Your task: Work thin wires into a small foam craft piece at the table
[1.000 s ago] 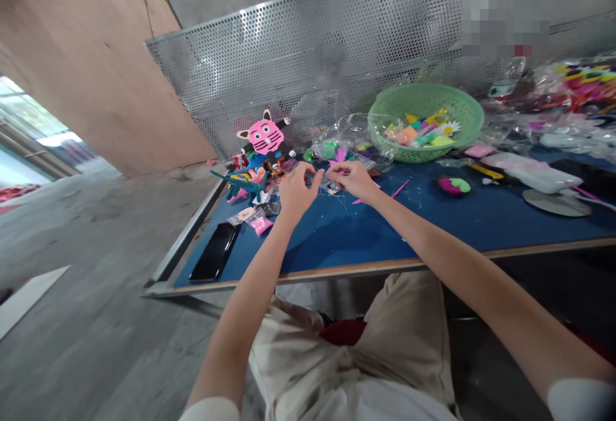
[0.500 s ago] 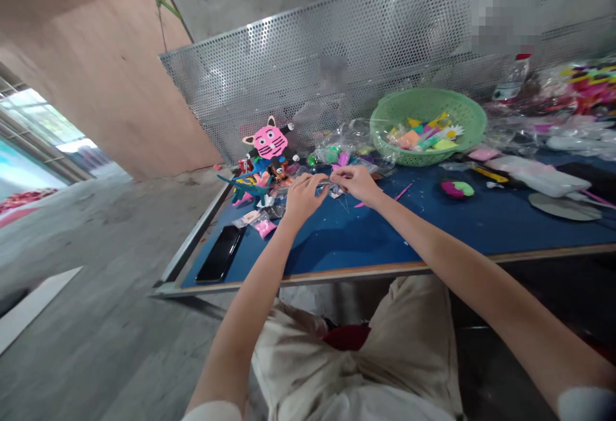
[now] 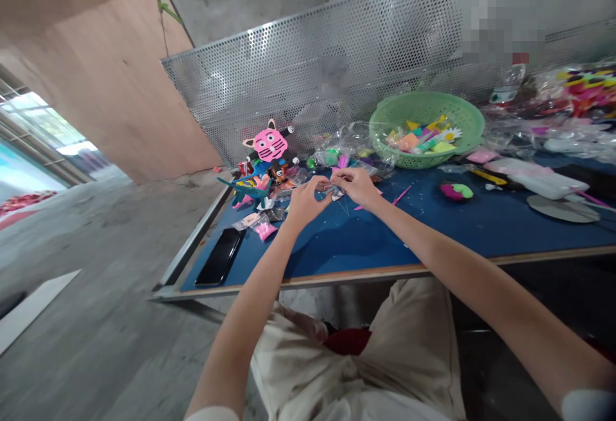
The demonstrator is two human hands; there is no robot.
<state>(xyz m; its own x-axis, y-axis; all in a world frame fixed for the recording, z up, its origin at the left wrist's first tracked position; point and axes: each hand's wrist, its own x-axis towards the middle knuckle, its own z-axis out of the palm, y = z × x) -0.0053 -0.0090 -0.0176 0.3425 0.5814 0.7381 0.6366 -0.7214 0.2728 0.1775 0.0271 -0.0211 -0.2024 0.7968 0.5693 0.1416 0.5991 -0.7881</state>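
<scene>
A small craft piece (image 3: 333, 188), too small to be identified, is held between the left hand (image 3: 304, 199) and the right hand (image 3: 355, 184), low over the blue table (image 3: 433, 222) near its middle. The fingers of both hands are curled and pinched together on this piece, so the two hands are almost touching. A black phone (image 3: 220, 256) is lying flat near the left edge of the table. A pink cat figure (image 3: 270, 144) is standing behind the hands, among small plastic bags. A green basket (image 3: 426, 127) with colourful foam shapes is placed further right, against the perforated metal screen (image 3: 385, 42).
</scene>
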